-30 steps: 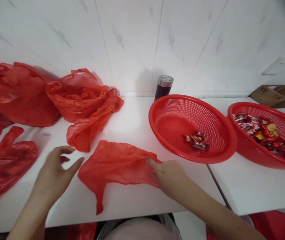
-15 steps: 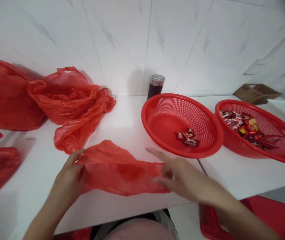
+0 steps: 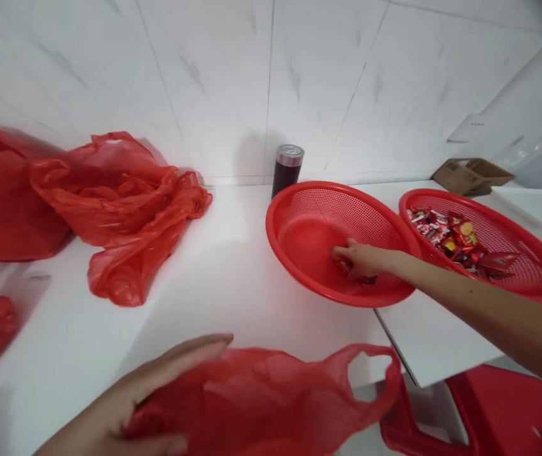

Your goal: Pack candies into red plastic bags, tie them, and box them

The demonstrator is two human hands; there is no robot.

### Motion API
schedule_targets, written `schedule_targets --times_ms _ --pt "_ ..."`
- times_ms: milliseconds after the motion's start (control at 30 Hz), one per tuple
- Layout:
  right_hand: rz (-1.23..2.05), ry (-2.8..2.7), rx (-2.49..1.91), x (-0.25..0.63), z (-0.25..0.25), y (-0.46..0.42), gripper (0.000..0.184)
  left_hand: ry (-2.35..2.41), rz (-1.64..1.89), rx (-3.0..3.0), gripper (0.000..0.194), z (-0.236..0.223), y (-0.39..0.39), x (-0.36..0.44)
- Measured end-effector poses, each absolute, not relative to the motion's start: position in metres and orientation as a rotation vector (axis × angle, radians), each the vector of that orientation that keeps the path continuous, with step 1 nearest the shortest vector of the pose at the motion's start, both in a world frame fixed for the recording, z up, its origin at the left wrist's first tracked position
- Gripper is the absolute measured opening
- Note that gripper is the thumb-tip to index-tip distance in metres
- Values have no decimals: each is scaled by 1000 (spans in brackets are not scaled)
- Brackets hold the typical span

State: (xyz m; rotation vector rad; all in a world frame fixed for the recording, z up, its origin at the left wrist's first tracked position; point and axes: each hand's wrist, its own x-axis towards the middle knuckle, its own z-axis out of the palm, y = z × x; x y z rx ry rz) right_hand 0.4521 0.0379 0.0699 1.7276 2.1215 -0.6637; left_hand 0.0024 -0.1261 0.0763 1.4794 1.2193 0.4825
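My left hand (image 3: 157,386) is at the front edge of the table, its fingers and thumb around one end of a thin red plastic bag (image 3: 261,399). The bag stretches to the right past the table edge, with a loop handle at its far end. My right hand (image 3: 359,258) reaches down into the nearer red perforated basket (image 3: 299,234). Its fingers are curled over the few small wrapped candies (image 3: 370,279) there, which are mostly hidden by the hand.
A second red basket (image 3: 532,272) holds many wrapped candies (image 3: 456,240). A dark tumbler (image 3: 286,174) stands by the wall. A heap of red bags (image 3: 123,209) lies left, beside a full red bag (image 3: 9,196). A cardboard box (image 3: 465,179) is back right; a red stool (image 3: 503,411) stands below.
My right hand has left the bag and moved into the nearer basket, onto the candies. My left hand has drawn the bag toward me, over the table's front edge.
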Motion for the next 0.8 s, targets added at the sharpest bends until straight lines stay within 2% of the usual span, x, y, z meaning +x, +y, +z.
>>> schedule_targets --times_ms 133,300,433,500,567,633,733,800 --pt "-745 2163 1788 448 69 39 12 1183 522 1460 72 73 -111 26" --pt "-982 2227 1901 447 106 48 10 1293 495 1769 51 66 -108 37" --pt "-1347 2637 2089 410 158 19 13 1283 478 1698 50 65 -107 40" --pt "-1565 2951 1850 377 170 -9 12 1286 508 1644 56 67 -107 47" --pt "-1669 3036 1402 341 166 -38 13 1281 563 1613 63 68 -107 54" --pt "-1504 3064 1135 311 150 -60 22 1255 601 1569 71 67 -108 60" --pt "-1078 3067 1049 291 121 -71 37 1247 599 1516 76 64 -109 61" --pt "-994 3063 1007 294 114 -68 46 1282 573 1534 76 63 -110 57"
